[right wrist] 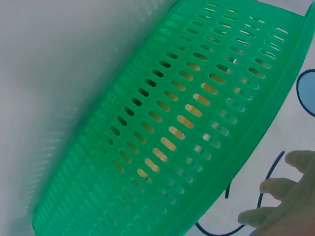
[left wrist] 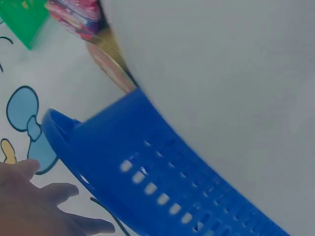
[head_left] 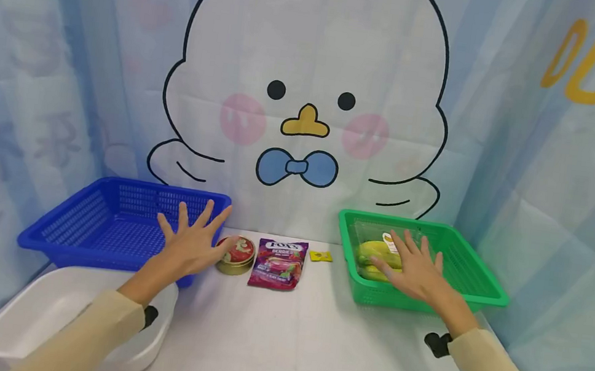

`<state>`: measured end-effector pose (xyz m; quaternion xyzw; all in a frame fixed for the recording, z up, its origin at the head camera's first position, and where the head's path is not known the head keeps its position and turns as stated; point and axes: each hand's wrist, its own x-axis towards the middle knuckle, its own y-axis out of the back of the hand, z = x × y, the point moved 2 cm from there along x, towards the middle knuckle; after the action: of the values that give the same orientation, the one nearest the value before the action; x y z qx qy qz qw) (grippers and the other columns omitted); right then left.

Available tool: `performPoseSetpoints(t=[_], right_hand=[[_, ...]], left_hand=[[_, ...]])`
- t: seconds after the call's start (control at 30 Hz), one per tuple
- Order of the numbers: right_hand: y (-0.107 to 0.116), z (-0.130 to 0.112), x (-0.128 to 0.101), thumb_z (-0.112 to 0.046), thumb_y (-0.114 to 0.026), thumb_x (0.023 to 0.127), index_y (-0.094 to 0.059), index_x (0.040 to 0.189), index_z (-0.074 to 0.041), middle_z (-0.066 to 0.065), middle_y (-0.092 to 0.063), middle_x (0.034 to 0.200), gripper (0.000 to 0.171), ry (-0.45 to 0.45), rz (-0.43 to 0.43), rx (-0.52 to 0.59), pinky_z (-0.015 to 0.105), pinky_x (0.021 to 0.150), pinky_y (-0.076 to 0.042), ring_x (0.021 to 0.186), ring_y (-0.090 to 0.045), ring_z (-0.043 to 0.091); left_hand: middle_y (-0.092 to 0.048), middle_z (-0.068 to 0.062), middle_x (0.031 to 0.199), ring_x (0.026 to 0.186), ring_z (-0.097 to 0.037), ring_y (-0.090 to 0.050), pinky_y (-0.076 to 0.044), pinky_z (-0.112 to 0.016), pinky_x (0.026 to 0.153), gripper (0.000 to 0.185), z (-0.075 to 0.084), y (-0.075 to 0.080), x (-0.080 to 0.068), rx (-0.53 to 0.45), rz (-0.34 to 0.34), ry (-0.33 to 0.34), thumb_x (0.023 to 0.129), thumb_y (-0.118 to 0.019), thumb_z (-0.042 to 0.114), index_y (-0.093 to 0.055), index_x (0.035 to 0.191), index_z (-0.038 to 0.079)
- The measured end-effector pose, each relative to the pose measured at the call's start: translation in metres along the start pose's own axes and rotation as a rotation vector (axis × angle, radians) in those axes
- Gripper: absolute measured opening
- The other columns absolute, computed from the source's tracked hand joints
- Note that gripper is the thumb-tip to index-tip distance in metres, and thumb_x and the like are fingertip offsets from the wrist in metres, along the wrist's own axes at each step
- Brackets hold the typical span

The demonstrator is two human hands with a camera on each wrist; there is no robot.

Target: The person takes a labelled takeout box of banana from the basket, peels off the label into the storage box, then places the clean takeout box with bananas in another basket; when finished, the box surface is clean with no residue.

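Note:
My left hand [head_left: 191, 248] is held with fingers spread over the right end of a blue plastic basket [head_left: 72, 247]; nothing is in its grasp. Spread fingers also show on my right hand [head_left: 420, 275], which hovers at the front of a green basket [head_left: 476, 292] and holds nothing. Inside the green basket, partly covered by that hand, lie yellow-green fruits [head_left: 378, 251] in clear packaging with a white label. In the left wrist view, the fingers [left wrist: 61, 191] appear beside the blue basket's rim. The right wrist view has the fingers [right wrist: 275, 189] beside the green basket's perforated wall.
Between the baskets stand a round tin [head_left: 237, 258] with a red lid, a purple Fox's Berries candy bag [head_left: 278, 263] and a small yellow packet [head_left: 320, 256]. A white basin [head_left: 13, 324] sits front left, under the left forearm. A printed curtain [head_left: 314, 45] hangs behind.

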<state>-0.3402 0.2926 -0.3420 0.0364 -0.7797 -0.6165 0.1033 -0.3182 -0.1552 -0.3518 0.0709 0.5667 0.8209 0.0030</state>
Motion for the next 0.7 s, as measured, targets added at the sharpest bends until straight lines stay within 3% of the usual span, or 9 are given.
performPoseSetpoints(t=[0.23,0.47,0.7], right_hand=[[0.007,-0.002,0.01,-0.075,-0.043,0.101,-0.012,0.172,-0.014,0.029,-0.004,0.176,0.099,-0.006,-0.009,0.015,0.09,0.116,0.003,0.157,0.005,0.065],[0.015,-0.001,0.019,-0.074,-0.044,0.102,-0.013,0.171,-0.009,0.033,-0.007,0.175,0.1,-0.029,-0.039,0.028,0.092,0.115,-0.005,0.155,0.001,0.068],[0.024,0.013,0.026,-0.071,-0.046,0.102,-0.011,0.17,-0.003,0.038,-0.005,0.172,0.102,-0.075,-0.054,0.1,0.095,0.111,-0.005,0.152,0.0,0.073]], left_hand=[[-0.001,-0.018,0.18,0.157,-0.063,0.017,0.021,-0.087,0.114,0.084,0.016,-0.004,-0.002,-0.026,0.002,-0.025,0.103,-0.04,0.072,-0.015,0.171,0.03],[-0.003,-0.017,0.18,0.157,-0.064,0.015,0.02,-0.088,0.114,0.085,0.027,-0.007,-0.006,-0.055,0.014,-0.041,0.102,-0.043,0.07,-0.017,0.171,0.029],[-0.005,-0.017,0.18,0.158,-0.062,0.015,0.019,-0.086,0.116,0.084,0.051,-0.017,-0.001,-0.101,0.013,-0.074,0.102,-0.045,0.068,-0.017,0.171,0.03]])
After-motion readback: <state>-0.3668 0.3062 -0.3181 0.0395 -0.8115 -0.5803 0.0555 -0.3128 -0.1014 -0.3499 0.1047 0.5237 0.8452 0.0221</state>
